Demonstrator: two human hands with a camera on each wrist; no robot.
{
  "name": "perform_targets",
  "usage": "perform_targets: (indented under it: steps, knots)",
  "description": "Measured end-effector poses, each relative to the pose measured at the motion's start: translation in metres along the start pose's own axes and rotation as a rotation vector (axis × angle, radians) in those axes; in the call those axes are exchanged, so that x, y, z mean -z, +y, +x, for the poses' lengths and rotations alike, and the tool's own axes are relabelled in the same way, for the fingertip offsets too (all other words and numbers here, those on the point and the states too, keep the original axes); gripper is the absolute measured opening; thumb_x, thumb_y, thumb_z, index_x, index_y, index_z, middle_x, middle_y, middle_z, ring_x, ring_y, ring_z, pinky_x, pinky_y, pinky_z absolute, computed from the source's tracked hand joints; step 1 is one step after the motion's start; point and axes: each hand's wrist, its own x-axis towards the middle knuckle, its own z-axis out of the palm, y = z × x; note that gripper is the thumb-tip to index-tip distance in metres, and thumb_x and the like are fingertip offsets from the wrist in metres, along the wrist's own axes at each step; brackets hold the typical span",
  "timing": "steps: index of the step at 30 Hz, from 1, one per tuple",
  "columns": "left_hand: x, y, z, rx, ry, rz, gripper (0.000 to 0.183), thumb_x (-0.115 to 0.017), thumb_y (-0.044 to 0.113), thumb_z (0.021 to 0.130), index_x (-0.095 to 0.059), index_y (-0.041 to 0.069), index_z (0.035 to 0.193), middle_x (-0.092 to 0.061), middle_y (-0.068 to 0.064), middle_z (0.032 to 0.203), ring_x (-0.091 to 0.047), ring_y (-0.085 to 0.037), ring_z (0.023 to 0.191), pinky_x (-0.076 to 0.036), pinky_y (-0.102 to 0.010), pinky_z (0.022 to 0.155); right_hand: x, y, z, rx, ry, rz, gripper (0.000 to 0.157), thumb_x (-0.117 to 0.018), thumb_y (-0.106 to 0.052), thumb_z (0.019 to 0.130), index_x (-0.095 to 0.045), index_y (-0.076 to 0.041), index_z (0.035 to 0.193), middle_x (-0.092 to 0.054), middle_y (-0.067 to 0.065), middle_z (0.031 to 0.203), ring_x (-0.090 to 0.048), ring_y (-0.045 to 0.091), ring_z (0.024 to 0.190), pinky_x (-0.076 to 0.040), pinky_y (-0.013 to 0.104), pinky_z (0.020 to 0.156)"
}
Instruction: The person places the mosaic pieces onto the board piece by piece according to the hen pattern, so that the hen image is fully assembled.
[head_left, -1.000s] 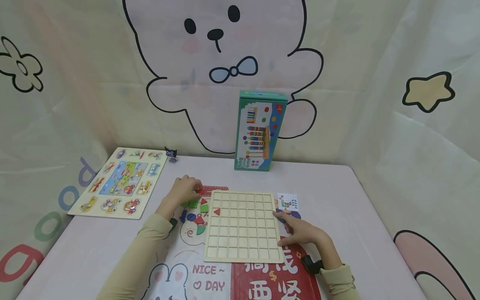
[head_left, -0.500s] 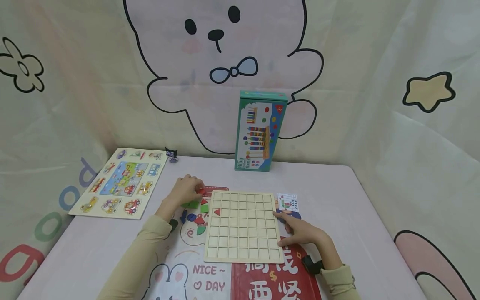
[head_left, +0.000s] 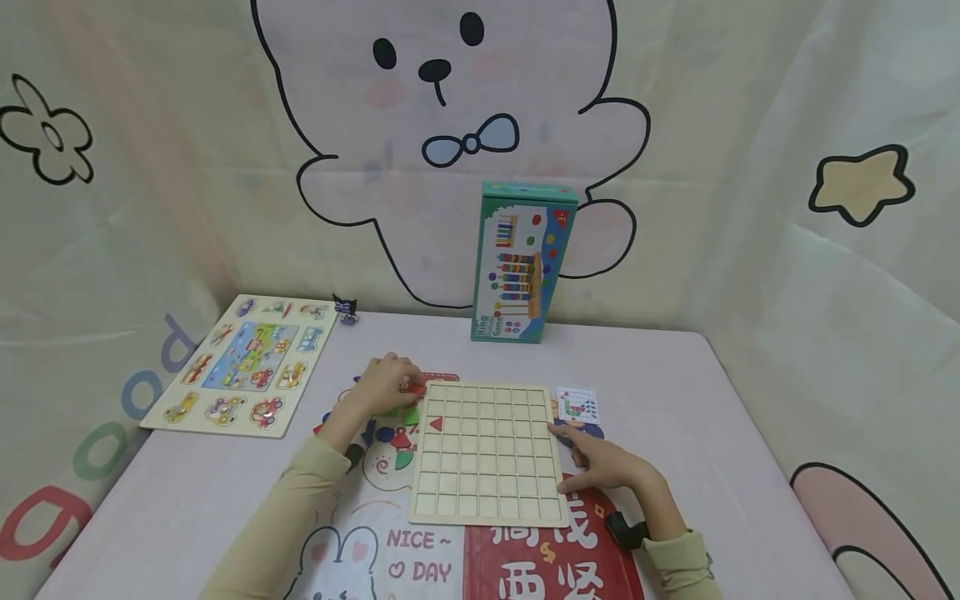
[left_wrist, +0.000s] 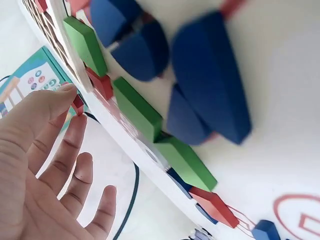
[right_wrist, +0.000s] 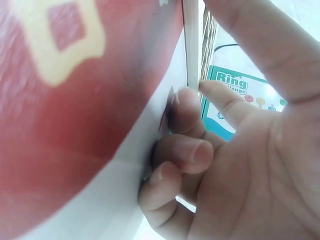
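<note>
My left hand (head_left: 386,387) is at the upper left corner of a pale wooden grid board (head_left: 487,452). Between its thumb and forefinger it pinches a small red block (left_wrist: 77,105), whose full shape is hidden. A red triangle block (head_left: 437,424) lies in a cell near the board's left side. My right hand (head_left: 606,463) rests at the board's right edge, thumb and forefinger spread and touching it. Green blocks (left_wrist: 136,107), red ones and blue blocks (left_wrist: 210,75) lie left of the board, partly hidden by the left hand in the head view.
A small pattern card (head_left: 576,405) lies right of the board. Farther back stands a green ring game box (head_left: 517,267). A picture puzzle board (head_left: 247,358) lies at the left, with a small dark figure (head_left: 346,309) at its corner. A printed mat (head_left: 420,546) spreads beneath the grid board.
My left hand has moved right with the red block, from over the loose blocks to the board's upper left corner. The right hand keeps its place at the board's edge.
</note>
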Motion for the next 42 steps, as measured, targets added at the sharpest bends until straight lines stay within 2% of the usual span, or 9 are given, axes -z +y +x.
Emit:
perform_targets:
  steps: [4, 7, 13, 18, 21, 24, 30, 36, 42]
  knots:
    - [-0.001, 0.007, 0.001, -0.018, -0.017, -0.027, 0.020, -0.073, 0.024, 0.077, -0.072, 0.019, 0.097, -0.065, 0.005, 0.093, -0.048, -0.016, 0.089, -0.039, -0.045, 0.085, -0.001, 0.001, 0.001, -0.003, -0.004, 0.009, 0.092, -0.078, -0.041, 0.069, -0.032, -0.016, 0.144, -0.054, 0.010, 0.109, -0.046, 0.024, 0.095, -0.042, 0.042, 0.078]
    - [-0.003, 0.013, 0.001, -0.009, -0.044, -0.054, 0.018, -0.072, 0.025, 0.079, -0.072, 0.021, 0.097, -0.065, 0.008, 0.096, -0.047, -0.014, 0.091, -0.037, -0.043, 0.089, -0.001, 0.002, 0.001, 0.003, 0.000, 0.011, 0.092, -0.078, -0.041, 0.069, -0.032, -0.015, 0.144, -0.054, 0.011, 0.116, -0.046, 0.024, 0.096, -0.044, 0.044, 0.080]
    - [-0.007, 0.024, 0.004, -0.008, -0.088, -0.082, 0.017, -0.071, 0.026, 0.081, -0.071, 0.022, 0.097, -0.065, 0.006, 0.101, -0.047, -0.015, 0.095, -0.036, -0.043, 0.092, -0.001, 0.002, 0.001, 0.005, -0.006, 0.013, 0.092, -0.078, -0.040, 0.069, -0.031, -0.014, 0.144, -0.054, 0.011, 0.109, -0.046, 0.024, 0.094, -0.042, 0.042, 0.077]
    - [-0.014, 0.026, 0.010, -0.045, -0.110, -0.044, 0.012, -0.072, 0.028, 0.080, -0.071, 0.026, 0.091, -0.063, 0.011, 0.093, -0.046, -0.012, 0.088, -0.038, -0.041, 0.087, -0.001, 0.000, 0.001, 0.002, 0.001, 0.003, 0.092, -0.078, -0.041, 0.069, -0.032, -0.014, 0.144, -0.052, 0.015, 0.121, -0.047, 0.025, 0.097, -0.044, 0.046, 0.083]
    - [-0.015, 0.029, 0.011, -0.075, -0.120, -0.033, 0.010, -0.072, 0.027, 0.079, -0.071, 0.025, 0.089, -0.065, 0.010, 0.093, -0.046, -0.012, 0.087, -0.039, -0.041, 0.086, -0.002, 0.000, 0.001, 0.000, -0.004, -0.001, 0.092, -0.078, -0.041, 0.069, -0.032, -0.014, 0.144, -0.054, 0.011, 0.108, -0.046, 0.024, 0.093, -0.043, 0.042, 0.078]
    - [-0.014, 0.033, 0.011, -0.089, -0.133, -0.042, 0.011, -0.072, 0.023, 0.079, -0.072, 0.024, 0.090, -0.066, 0.009, 0.098, -0.046, -0.013, 0.087, -0.038, -0.042, 0.087, -0.002, 0.001, 0.001, 0.002, -0.011, 0.005, 0.093, -0.078, -0.041, 0.069, -0.031, -0.013, 0.144, -0.048, 0.005, 0.088, -0.045, 0.021, 0.085, -0.038, 0.037, 0.069]
    - [-0.014, 0.035, 0.012, -0.109, -0.162, -0.065, 0.019, -0.070, 0.017, 0.080, -0.072, 0.023, 0.098, -0.065, 0.008, 0.107, -0.046, -0.013, 0.090, -0.037, -0.042, 0.091, -0.002, 0.003, 0.002, 0.007, -0.010, 0.011, 0.093, -0.078, -0.040, 0.069, -0.031, -0.013, 0.144, -0.043, 0.004, 0.083, -0.043, 0.018, 0.078, -0.036, 0.034, 0.066]
    - [-0.018, 0.032, 0.015, -0.126, -0.138, -0.002, 0.022, -0.070, 0.019, 0.082, -0.070, 0.024, 0.103, -0.064, 0.007, 0.107, -0.048, -0.013, 0.095, -0.040, -0.042, 0.090, -0.003, 0.004, 0.003, 0.006, -0.007, 0.009, 0.093, -0.078, -0.041, 0.069, -0.031, -0.014, 0.144, -0.047, 0.003, 0.087, -0.045, 0.020, 0.085, -0.037, 0.036, 0.069]
    - [-0.015, 0.035, 0.013, -0.081, -0.096, 0.048, 0.025, -0.072, 0.025, 0.079, -0.071, 0.021, 0.104, -0.063, 0.005, 0.100, -0.049, -0.014, 0.092, -0.042, -0.040, 0.086, -0.001, 0.003, 0.002, -0.004, -0.003, 0.011, 0.093, -0.078, -0.041, 0.068, -0.031, -0.016, 0.144, -0.052, 0.005, 0.099, -0.046, 0.022, 0.092, -0.041, 0.038, 0.073]
